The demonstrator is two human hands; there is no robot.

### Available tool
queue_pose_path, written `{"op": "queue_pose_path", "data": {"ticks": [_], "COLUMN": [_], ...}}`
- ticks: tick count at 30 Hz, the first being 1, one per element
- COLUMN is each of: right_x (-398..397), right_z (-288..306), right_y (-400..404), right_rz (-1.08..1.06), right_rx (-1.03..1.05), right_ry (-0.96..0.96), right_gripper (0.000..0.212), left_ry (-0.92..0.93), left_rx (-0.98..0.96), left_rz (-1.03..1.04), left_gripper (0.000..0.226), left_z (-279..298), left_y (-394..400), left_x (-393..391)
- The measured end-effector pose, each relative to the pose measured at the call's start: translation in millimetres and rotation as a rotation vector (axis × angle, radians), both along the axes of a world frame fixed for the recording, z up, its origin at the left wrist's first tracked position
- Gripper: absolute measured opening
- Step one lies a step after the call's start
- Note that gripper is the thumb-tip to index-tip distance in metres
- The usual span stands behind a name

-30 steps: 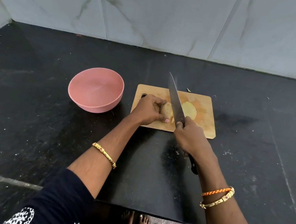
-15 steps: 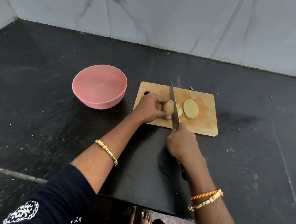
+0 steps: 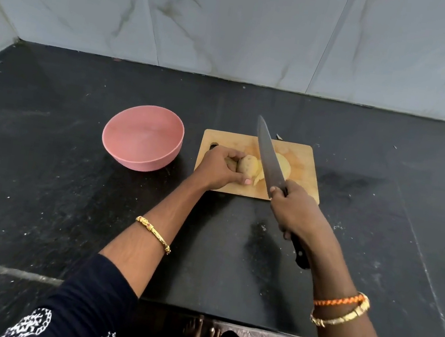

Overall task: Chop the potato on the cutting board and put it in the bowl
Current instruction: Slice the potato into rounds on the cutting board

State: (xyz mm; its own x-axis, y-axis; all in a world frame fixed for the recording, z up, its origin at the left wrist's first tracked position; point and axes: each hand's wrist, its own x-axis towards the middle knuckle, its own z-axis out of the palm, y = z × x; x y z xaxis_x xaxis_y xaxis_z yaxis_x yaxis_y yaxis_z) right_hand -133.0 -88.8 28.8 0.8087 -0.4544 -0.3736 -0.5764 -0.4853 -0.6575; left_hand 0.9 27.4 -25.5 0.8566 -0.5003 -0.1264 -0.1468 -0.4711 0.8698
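Both hands are busy over the cutting board (image 3: 301,154). The potato (image 3: 247,165) is gripped by the left hand (image 3: 219,169), w/ fingers curled over the top and the thumb tucked at the near side. It is held down on the board, left of the middle. The knife (image 3: 270,159) is grasped by the right hand (image 3: 292,213), fingers wrapped round the black handle. The blade is lifted up off the board and tilted, w/ the tip pointed far and a bit left. Cut slices (image 3: 283,166) are seen just right of the potato, partly hidden behind the blade. The exact no. of slices can't be told. The pink bowl (image 3: 143,137) is set on the black counter (image 3: 42,170), just left of the board, not touching it. Nothing can be seen inside it. 1 gold bangle is worn on the left wrist, and 2 bands on the right.
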Motion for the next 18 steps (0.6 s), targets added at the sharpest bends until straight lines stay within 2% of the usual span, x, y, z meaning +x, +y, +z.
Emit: {"op": "queue_pose_path", "data": {"ticks": [11, 18], "right_x": [13, 26], "right_z": [-14, -9], "right_y": [11, 16], "right_rz": [0.029, 0.041], "right_rx": [0.003, -0.053], "right_ry": [-0.024, -0.018], "right_gripper": [0.015, 0.019], "left_ry": [0.01, 0.004], "left_rx": [-0.015, 0.005], "left_rz": [-0.019, -0.037], "left_gripper": [0.071, 0.074], "left_z": [-1, -3], "left_y": [-1, -2], "left_x": [4, 8]}}
